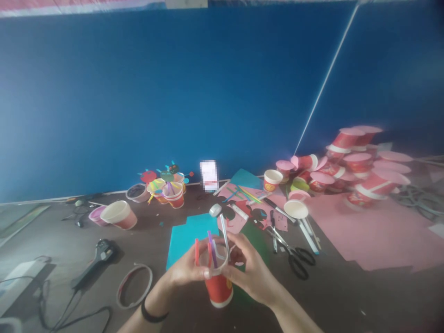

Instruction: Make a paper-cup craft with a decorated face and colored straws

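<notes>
A red paper cup [219,291] with a white base stands upright between my hands at the near middle. Red strips and a purple strip [212,249] rise from its mouth, and so does a thin silvery stick [224,231]. My left hand [190,266] is closed on the cup's rim from the left, its thumb pressing the front. From the right, my right hand [246,268] wraps the rim with thumb and curled fingers, close by the silvery stick. Turquoise paper [192,236] and dark green paper [256,240] lie just behind the cup.
Black-handled scissors [300,261] and markers lie to the right, before pink paper [367,231] and a pile of red cups [357,164]. Decorated cups [173,196] stand at the back left. A roll of tape [134,286] and a corded black tool [93,263] lie left.
</notes>
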Demonstrator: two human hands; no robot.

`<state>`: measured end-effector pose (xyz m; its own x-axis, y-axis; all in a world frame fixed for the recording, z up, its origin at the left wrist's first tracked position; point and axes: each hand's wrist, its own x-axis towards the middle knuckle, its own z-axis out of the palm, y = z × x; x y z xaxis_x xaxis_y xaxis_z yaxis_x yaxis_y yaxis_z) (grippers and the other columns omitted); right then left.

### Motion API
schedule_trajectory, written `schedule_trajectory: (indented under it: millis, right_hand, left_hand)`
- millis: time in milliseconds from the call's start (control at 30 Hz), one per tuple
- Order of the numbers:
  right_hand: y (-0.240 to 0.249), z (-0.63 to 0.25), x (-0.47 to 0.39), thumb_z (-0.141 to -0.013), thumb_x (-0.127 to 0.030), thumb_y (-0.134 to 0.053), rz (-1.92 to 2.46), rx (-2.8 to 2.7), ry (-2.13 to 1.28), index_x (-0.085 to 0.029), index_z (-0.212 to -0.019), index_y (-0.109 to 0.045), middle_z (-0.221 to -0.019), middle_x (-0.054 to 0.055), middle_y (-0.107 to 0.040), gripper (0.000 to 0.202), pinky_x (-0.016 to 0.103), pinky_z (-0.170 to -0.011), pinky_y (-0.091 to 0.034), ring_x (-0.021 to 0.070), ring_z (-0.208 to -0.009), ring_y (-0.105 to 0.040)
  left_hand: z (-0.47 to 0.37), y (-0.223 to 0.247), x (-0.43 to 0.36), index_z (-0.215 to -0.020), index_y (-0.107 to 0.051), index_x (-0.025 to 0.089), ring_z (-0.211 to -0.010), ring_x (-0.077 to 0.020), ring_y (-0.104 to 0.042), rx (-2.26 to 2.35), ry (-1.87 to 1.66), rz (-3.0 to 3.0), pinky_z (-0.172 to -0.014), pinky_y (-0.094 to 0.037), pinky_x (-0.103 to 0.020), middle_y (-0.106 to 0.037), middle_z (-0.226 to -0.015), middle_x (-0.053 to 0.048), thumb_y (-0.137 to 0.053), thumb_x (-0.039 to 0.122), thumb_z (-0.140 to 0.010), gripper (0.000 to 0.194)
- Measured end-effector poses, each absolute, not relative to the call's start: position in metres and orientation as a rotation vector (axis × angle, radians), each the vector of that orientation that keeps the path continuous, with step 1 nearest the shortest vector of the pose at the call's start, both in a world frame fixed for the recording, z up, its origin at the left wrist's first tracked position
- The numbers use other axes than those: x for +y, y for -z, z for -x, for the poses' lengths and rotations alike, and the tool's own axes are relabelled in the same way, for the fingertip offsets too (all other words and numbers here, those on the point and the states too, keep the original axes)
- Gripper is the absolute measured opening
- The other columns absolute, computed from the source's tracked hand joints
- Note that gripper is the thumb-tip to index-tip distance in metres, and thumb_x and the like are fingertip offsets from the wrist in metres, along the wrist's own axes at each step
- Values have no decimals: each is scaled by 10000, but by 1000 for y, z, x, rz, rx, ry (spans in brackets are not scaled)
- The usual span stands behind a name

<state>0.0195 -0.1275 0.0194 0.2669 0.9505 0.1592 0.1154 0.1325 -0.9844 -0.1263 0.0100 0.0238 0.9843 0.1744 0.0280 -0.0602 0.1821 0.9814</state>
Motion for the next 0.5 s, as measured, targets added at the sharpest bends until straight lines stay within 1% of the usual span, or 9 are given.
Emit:
schedule_trajectory:
  millis: [100, 200, 300, 500]
  right_hand:
    - [-21, -22, -134, -704, -343, -741, 1285, -1194, -862, -270, -1296, -445, -1083, 62, -495, 666, 339, -786, -517, 182, -859, -568]
    - [-24, -25, -141, -680, -302, -766, 1320, -1256, -869, -289, -1307, -425, -1121, 64, -487, 714, 359, -800, -521, 181, -860, -569]
    - [-25, -26, -145, -691, -259, -757, 1367, -1288, -868, -305, -1304, -419, -1115, 59, -494, 701, 360, -777, -532, 175, -837, -568]
    - [-24, -20, -146, -705, -257, -741, 1392, -1225, -849, -287, -1289, -437, -1059, 46, -491, 660, 355, -785, -524, 185, -865, -563]
  left_hand:
    - [129, -28, 9, -1357, -387, 181, -1148, -351, -505, 41, -64, -1356, -973, -353, -497, -552, -1244, -181, -731, 461, -664, 823]
    - [131, -31, 9, -1368, -363, 184, -1123, -332, -524, 16, 3, -1359, -971, -355, -487, -550, -1243, -178, -748, 437, -652, 851]
    - [131, -32, 9, -1359, -373, 178, -1118, -332, -528, -3, 25, -1346, -955, -373, -474, -568, -1213, -175, -762, 430, -635, 859]
    - [127, -32, 1, -1292, -447, 160, -1107, -346, -532, -31, -57, -1275, -950, -373, -485, -573, -1193, -179, -752, 465, -631, 789]
